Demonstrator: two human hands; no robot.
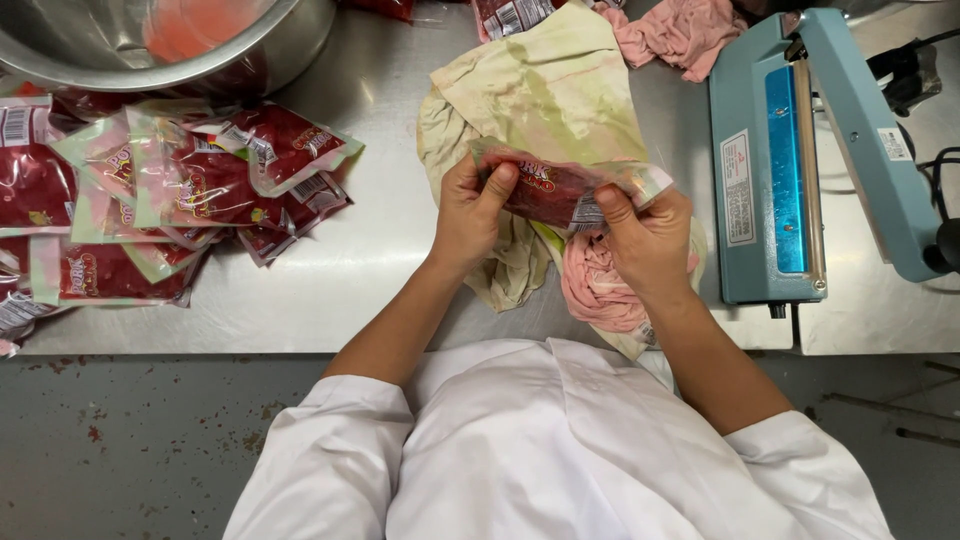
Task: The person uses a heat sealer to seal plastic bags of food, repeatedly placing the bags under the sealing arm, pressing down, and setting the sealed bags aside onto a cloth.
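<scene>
A clear plastic pouch (556, 190) filled with dark red paste is held flat between both hands above the steel table (380, 260). My left hand (467, 215) pinches its left end with thumb on top. My right hand (648, 238) grips its right end near the printed label. Under the hands lies a stained yellowish cloth (545, 90) and a pink cloth (592, 285).
A pile of filled red pouches (170, 195) covers the table's left side, below a large steel bowl (170, 45). A blue heat sealer (800, 150) with its arm raised stands at the right. Another pink cloth (680, 32) lies at the back.
</scene>
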